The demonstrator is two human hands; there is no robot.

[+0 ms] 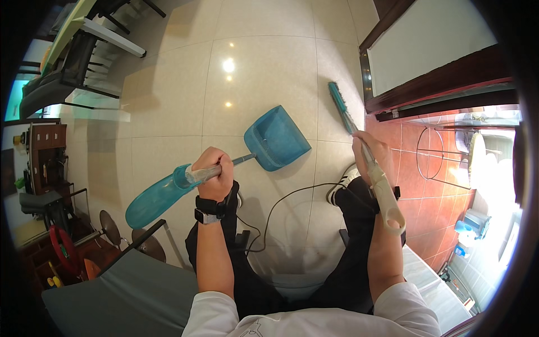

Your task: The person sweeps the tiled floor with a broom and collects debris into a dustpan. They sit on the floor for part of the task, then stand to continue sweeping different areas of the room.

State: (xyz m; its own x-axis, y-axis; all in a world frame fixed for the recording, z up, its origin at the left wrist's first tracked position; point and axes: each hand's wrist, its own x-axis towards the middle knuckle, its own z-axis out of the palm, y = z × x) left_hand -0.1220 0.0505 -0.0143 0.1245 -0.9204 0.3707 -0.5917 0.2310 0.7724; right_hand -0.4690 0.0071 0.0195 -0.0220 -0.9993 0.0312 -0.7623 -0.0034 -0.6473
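Observation:
My left hand (215, 173) is closed around the grey handle of a long-handled blue dustpan (278, 139). The pan rests at or just above the tiled floor ahead of me, its wide lip turned to the right. A teal grip (158, 204) at the handle's upper end points left, past my wrist. In my right hand (374, 160) is the handle of a broom, whose cream end (387, 202) lies over my forearm. The broom head (339, 103), teal with dark bristles, is near the door frame. I cannot tell whether its bristles touch the floor.
A thin black cable (290, 193) loops between my legs. On the right, a dark wooden door frame (438, 71) borders a red-tiled floor (414, 168) with a round metal stand (429, 153). Black chairs (63, 88) stand upper left; a grey folding surface (126, 290) is lower left.

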